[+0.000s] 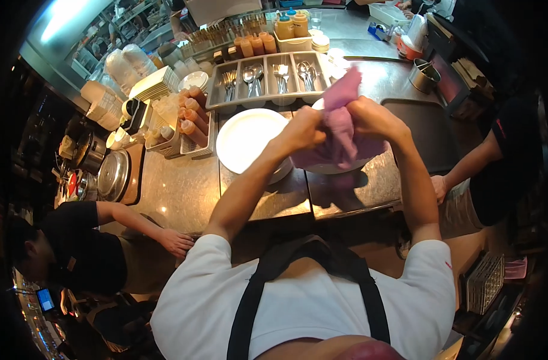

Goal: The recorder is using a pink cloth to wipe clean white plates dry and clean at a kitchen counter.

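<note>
A pink cloth is bunched between my two hands. My left hand grips its left side, and my right hand grips the right, with one end sticking up above. Below the cloth is a white dish, its lower rim showing and most of it covered. To the left of my left hand, large white round plates lie on the steel counter, seemingly stacked.
A cutlery tray with forks and spoons stands behind the plates. Sauce bottles fill a basket at left. A dark tray lies to the right. Co-workers' hands rest near the counter's edge, a left one and a right one.
</note>
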Tool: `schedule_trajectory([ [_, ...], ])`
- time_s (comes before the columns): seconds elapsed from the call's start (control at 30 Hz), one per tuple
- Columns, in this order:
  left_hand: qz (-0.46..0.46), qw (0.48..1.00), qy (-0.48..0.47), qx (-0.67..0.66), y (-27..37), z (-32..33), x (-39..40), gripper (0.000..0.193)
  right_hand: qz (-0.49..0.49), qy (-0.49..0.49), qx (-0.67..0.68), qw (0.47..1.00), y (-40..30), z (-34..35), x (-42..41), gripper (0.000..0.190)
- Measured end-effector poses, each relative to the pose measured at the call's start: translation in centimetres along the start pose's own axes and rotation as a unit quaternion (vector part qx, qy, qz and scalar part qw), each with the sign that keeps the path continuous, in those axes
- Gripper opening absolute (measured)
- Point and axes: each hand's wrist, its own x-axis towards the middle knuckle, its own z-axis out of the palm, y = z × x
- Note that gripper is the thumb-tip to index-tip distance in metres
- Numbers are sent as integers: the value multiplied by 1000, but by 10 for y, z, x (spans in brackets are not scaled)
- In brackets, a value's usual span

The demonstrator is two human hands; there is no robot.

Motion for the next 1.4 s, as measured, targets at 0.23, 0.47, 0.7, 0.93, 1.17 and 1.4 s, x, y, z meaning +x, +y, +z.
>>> schedule_trajectory([
  [0.23, -65, 848, 341, -399, 13, 19, 9, 21, 108, 505, 527, 675, 12, 69, -50, 29],
  [0.47, -294, 691, 284, -596, 28, 124, -26, 20, 199, 615, 617, 449, -29, 162, -52, 36],
  [0.7, -11, 943, 327, -62, 57, 130, -74, 21, 370, 527, 427, 635, 121, 175, -140, 20],
  [0.93, -172, 904, 281, -272, 52, 135, -33, 20, 425, 376, 228, 791, 180, 195, -91, 39],
  [1.17, -379, 884, 269, 47, -37, 122, -16, 42, 505, 199, -22, 840, 106, 176, -17, 59],
  [1.4, -254, 948, 182, -58, 8, 103, -121, 46, 365, 159, -160, 903, 95, 216, -27, 74],
])
